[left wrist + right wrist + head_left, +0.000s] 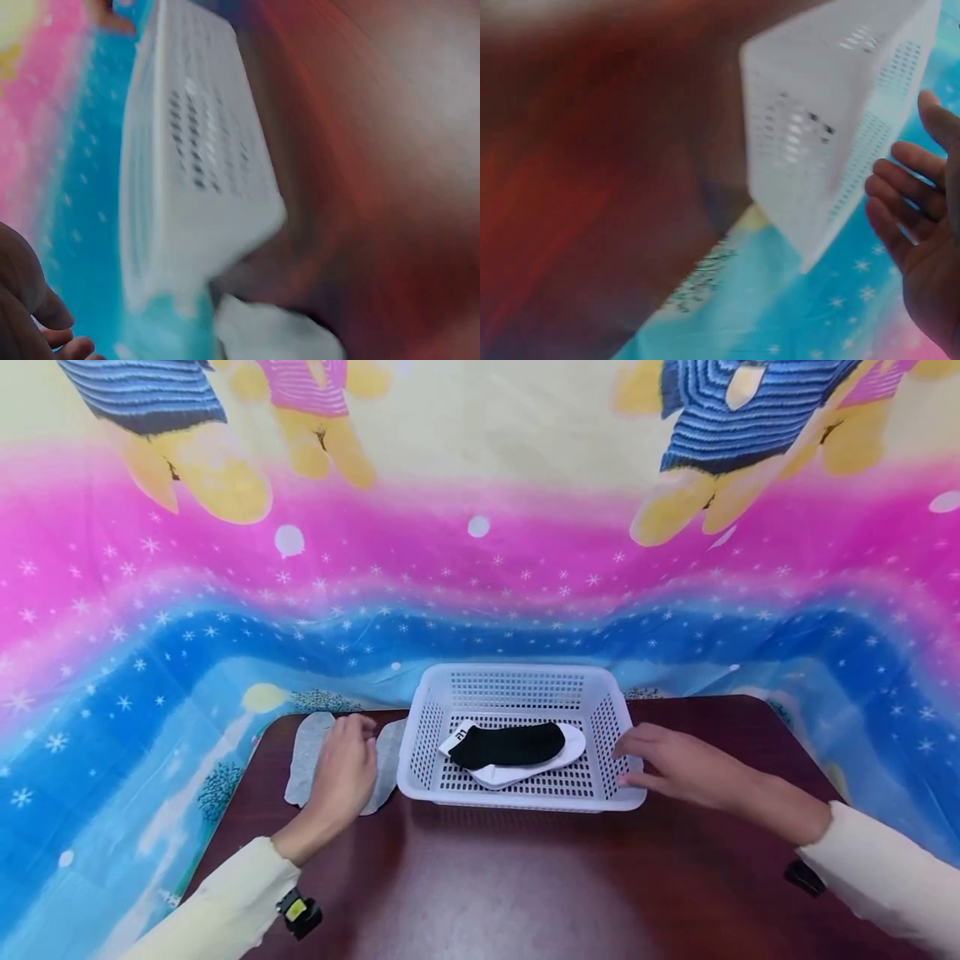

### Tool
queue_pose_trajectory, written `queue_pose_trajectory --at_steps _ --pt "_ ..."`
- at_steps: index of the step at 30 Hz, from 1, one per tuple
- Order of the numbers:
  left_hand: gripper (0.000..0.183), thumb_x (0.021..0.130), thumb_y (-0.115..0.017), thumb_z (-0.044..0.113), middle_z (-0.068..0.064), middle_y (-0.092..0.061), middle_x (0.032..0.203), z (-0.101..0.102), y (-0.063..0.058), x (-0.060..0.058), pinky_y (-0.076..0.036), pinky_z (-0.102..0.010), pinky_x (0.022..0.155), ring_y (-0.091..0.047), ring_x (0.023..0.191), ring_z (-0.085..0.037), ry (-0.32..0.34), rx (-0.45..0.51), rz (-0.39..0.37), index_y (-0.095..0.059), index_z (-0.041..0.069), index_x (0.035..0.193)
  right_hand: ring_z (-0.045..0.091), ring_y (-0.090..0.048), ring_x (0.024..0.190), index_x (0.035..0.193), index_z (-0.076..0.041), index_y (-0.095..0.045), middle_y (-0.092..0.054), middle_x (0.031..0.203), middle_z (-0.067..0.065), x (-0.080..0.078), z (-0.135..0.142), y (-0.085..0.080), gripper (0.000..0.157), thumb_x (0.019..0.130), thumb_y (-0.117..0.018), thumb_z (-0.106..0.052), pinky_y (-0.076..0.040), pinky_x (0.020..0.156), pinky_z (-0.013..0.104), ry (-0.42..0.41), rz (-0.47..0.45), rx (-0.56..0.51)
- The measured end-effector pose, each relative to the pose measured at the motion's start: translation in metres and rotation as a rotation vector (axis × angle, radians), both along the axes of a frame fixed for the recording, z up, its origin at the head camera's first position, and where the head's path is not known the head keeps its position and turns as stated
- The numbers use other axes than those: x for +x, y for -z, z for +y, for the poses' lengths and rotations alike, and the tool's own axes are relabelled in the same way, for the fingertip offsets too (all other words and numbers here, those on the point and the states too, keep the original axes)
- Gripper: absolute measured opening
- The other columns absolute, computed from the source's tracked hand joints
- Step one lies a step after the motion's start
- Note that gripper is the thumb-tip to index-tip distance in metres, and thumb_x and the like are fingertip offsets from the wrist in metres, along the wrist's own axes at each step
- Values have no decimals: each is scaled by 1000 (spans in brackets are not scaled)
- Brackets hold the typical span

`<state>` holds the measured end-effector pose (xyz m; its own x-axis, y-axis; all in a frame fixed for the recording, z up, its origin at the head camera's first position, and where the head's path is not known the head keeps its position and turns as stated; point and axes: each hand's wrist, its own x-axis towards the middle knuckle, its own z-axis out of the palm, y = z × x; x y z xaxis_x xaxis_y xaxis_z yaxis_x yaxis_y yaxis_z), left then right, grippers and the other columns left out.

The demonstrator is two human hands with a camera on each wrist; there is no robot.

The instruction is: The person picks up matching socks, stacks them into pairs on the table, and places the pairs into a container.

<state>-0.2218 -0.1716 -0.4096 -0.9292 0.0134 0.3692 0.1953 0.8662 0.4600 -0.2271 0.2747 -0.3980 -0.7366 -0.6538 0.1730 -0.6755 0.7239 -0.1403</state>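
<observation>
Sleeve (217, 906): nearest, seven o'clock.
Left hand (347, 768): relaxed, empty, over grey socks (306, 756), best pinched flat.
Right hand (678, 764): relaxed, apart, three o'clock of basket (525, 803).

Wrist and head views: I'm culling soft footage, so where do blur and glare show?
Head view: basket and black sock fairly crisp, pale glare on the table; left wrist view: basket and table blurred, glare toward the upper right; right wrist view: table badly blurred, right hand clearer.
</observation>
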Motion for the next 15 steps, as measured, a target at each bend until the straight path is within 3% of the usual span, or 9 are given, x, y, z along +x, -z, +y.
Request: queue_pose_trajectory --at_steps 7,11,15 --pt "23 90 -58 4 -20 -62 100 -32 42 12 -49 -47 80 -59 95 -33 -5 -29 -126 -58 -7 109 0 -55 103 112 -23 -66 -59 113 -14 25 18 18 38 79 -77 -36 -50 83 20 -120 192 -35" --pt "29 83 -68 5 -22 -64 98 -35 66 21 -49 -48 80 -61 93 -36 29 -102 -126 -60 -9 108 1 -54 100 109 -21 -66 -60 109 -12 31 17 26 35 77 -79 -32 -46 84 16 -193 254 -45" --pt "31 80 -71 4 -22 -64 98 -35 77 22 -49 -47 81 -61 94 -37 41 -146 -100 -63 -11 105 4 -55 101 109 -20 -67 -61 109 -10 32 15 32 37 76 -80 -28 -47 84 18 -255 281 -40"
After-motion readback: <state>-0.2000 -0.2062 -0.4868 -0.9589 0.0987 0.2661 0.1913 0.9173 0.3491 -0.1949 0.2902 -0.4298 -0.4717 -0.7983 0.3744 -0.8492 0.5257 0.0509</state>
